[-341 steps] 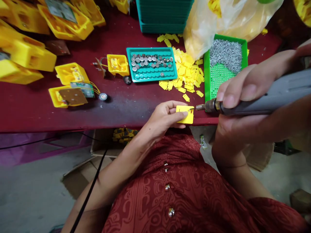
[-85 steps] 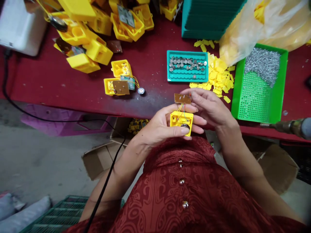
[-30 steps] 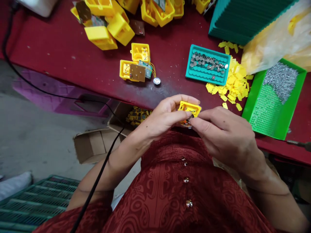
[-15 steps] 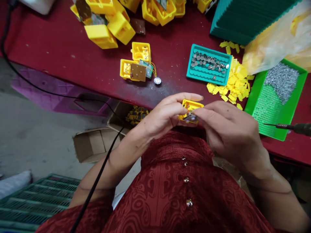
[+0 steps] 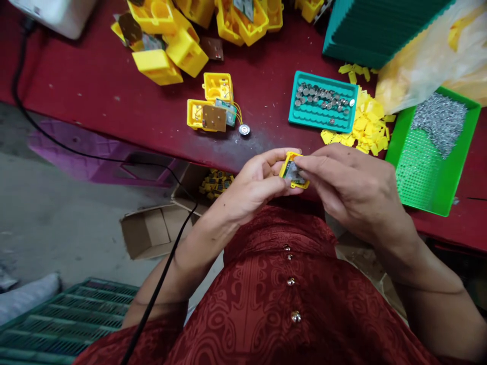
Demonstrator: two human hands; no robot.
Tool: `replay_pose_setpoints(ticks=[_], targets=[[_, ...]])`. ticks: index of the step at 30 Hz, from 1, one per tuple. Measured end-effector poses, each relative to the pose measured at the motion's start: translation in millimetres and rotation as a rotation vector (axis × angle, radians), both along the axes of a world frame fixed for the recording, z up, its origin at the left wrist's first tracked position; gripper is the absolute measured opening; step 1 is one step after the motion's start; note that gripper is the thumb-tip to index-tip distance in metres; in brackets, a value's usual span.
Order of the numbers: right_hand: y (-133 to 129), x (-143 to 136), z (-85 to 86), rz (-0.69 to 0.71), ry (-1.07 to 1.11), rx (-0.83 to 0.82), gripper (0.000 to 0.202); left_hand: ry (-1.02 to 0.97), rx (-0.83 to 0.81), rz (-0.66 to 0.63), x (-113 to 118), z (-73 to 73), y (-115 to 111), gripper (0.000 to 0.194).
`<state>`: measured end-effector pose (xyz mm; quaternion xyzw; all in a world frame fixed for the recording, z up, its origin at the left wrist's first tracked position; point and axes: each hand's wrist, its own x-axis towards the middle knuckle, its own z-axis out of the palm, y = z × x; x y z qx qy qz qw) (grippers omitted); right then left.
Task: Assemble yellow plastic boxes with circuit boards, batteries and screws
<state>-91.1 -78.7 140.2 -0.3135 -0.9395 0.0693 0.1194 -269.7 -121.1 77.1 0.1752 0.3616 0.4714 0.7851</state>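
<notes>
My left hand grips a small yellow plastic casing just in front of the table edge, fingers behind it and thumb along its lower side. Inside the casing's open face lies a small dark green circuit board with a greyish, shiny covering. My right hand has its thumb and index finger closed at the right side of that board, partly covering it. The fingertips hide exactly how the board is pinched.
An opened yellow casing with wires and a round speaker lies ahead. Beyond are piled casings. Rightward are a teal tray of round metal parts, yellow pieces and a green basket of screws. A black cable crosses my left arm.
The yellow casing has turned in my left hand, and more of the board's face shows. My right fingers have shifted up over it. The screwdriver has nearly left the right edge of view.
</notes>
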Motion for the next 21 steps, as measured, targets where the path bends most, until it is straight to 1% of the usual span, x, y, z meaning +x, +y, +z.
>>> replay_pose_setpoints(ticks=[3,6,11,13,17,21], targets=[[-0.2,-2.7,0.1,0.029,0.067,0.069,0.025,0.004,0.021,0.001,1.7,-3.7,-0.1,0.047],[-0.1,-3.6,-1.7,0.028,0.106,0.065,0.023,0.031,0.065,0.002,3.1,-6.0,0.0,0.043],[-3.2,1.6,-4.0,-0.104,0.151,0.043,0.011,0.012,0.058,0.040,4.0,-3.9,-0.6,0.033],[-4.1,4.7,-5.4,-0.116,0.164,0.044,0.010,-0.017,0.030,0.053,4.4,-2.6,-0.8,0.032],[-2.5,4.9,-15.3,-0.065,0.247,0.065,0.013,-0.026,0.002,0.074,5.9,-2.2,-1.0,0.034],[-0.5,1.9,-28.9,-0.046,0.268,0.166,0.011,0.033,0.034,0.092,8.5,-6.8,1.6,0.034]])
